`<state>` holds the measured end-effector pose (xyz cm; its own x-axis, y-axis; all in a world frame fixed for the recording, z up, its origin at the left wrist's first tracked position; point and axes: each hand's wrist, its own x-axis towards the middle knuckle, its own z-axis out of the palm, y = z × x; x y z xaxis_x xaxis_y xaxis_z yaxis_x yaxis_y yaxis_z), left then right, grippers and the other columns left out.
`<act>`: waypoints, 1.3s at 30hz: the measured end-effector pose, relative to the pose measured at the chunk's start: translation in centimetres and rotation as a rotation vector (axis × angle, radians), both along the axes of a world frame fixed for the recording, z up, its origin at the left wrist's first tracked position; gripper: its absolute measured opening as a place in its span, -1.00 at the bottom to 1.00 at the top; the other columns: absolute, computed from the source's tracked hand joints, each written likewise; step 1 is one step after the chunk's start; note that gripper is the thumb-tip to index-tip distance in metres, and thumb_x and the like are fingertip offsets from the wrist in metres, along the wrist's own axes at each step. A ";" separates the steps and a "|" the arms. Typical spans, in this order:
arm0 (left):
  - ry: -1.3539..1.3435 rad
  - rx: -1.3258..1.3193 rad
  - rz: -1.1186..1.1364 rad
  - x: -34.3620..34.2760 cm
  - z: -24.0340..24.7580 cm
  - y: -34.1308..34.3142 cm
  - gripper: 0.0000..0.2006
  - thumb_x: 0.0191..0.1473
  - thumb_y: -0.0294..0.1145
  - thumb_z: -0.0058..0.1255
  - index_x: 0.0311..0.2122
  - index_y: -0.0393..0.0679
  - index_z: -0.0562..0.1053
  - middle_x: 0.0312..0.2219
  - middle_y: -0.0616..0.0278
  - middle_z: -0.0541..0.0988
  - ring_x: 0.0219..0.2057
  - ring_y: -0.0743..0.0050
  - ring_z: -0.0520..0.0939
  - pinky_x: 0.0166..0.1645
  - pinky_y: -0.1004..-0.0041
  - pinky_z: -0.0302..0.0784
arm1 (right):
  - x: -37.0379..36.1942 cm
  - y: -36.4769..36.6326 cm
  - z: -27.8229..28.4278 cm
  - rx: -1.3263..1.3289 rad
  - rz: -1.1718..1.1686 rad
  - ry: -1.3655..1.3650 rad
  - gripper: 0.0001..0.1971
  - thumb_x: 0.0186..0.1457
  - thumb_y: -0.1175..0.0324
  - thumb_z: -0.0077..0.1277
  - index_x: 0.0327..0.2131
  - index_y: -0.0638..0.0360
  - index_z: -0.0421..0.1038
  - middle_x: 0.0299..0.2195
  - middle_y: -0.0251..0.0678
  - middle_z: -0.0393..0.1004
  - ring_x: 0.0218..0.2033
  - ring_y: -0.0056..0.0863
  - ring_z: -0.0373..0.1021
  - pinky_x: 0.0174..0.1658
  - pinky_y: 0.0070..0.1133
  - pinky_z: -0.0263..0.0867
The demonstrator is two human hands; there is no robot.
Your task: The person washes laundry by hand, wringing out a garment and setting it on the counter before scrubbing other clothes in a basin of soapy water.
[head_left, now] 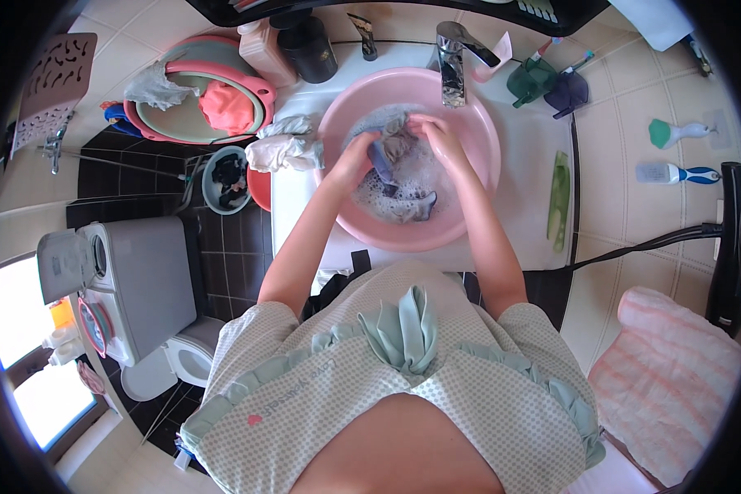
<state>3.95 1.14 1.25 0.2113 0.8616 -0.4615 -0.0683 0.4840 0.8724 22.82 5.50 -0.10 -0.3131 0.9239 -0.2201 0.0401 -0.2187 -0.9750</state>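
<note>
A pink basin (350, 222) of sudsy water sits under the tap. Over the water, my left hand (356, 161) is closed on the left side of a wet grey-blue cloth (383, 160). Its bunched greyish part (398, 138) lies between my two hands. My right hand (438, 138) has its fingers bent around the cloth's upper right edge, though its fingertips are partly hidden. Another piece of grey cloth (416, 209) floats in the suds nearer to me.
A chrome tap (453, 70) overhangs the basin's far rim. White cloths (286, 146) lie on the counter's left edge. A pink-rimmed tub (132, 123) and a bucket (210, 198) of dark clothes stand left. Toothbrush cups (531, 80) and a green strip (559, 200) are right.
</note>
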 end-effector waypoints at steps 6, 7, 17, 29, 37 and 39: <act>-0.834 -0.119 0.080 -1.6 4.1 1.0 -0.59 0.03 -0.25 -0.23 -0.04 -0.25 0.18 -0.14 0.06 0.37 -0.12 0.21 0.42 -0.02 0.24 0.31 | -0.7 -2.3 0.9 0.161 0.174 0.080 -0.55 -0.11 0.54 -0.09 -0.05 0.29 0.15 -0.21 -0.26 0.33 -0.22 -0.52 0.30 -0.12 -0.61 0.20; -0.874 -0.091 0.074 -1.4 4.3 1.3 -0.61 0.01 -0.43 -0.20 -0.01 -0.21 0.16 -0.14 0.08 0.37 -0.13 0.25 0.42 -0.04 0.27 0.33 | -0.7 -2.4 0.7 0.160 0.185 0.061 -0.58 -0.10 0.51 -0.06 -0.08 0.30 0.17 -0.24 -0.26 0.35 -0.23 -0.54 0.30 -0.14 -0.61 0.21; -0.101 0.219 0.067 -4.0 3.0 2.2 -0.58 -0.14 -0.74 -0.27 -0.09 -0.17 0.23 -0.24 0.28 0.39 -0.19 0.48 0.42 -0.07 0.52 0.30 | 0.9 -1.7 2.3 0.326 -0.077 0.021 -0.67 -0.04 0.39 -0.01 -0.18 0.32 0.23 -0.38 -0.30 0.38 -0.40 -0.64 0.30 -0.32 -0.69 0.23; 0.728 0.594 -0.438 -3.0 2.8 0.8 -0.59 -0.31 -0.43 0.11 -0.21 -0.05 0.39 -0.17 0.06 0.25 -0.14 0.20 0.33 0.00 0.43 0.21 | 0.3 -1.3 4.6 0.222 0.270 -0.664 -0.69 -0.07 0.12 -0.01 -0.37 0.19 0.41 -0.45 -0.16 0.41 -0.46 -0.32 0.34 -0.38 -0.49 0.19; 0.471 0.300 -0.306 -3.1 -1.9 2.5 -0.73 -0.14 -0.29 -0.03 -0.29 -0.19 0.44 -0.24 0.09 0.43 -0.15 0.28 0.37 -0.05 0.44 0.23 | 2.2 0.7 -1.5 0.456 0.260 -0.637 -0.67 -0.13 0.11 0.02 -0.40 0.20 0.43 -0.49 -0.18 0.41 -0.41 -0.28 0.35 -0.33 -0.50 0.21; 0.238 0.191 -0.172 -2.8 -2.4 3.1 -0.70 -0.12 -0.27 -0.04 -0.29 -0.25 0.43 -0.27 0.09 0.45 -0.18 0.33 0.40 -0.07 0.45 0.24 | 1.7 1.2 -1.6 0.312 0.253 -0.437 -0.65 -0.15 0.10 0.01 -0.40 0.20 0.43 -0.50 -0.18 0.42 -0.41 -0.27 0.36 -0.34 -0.49 0.22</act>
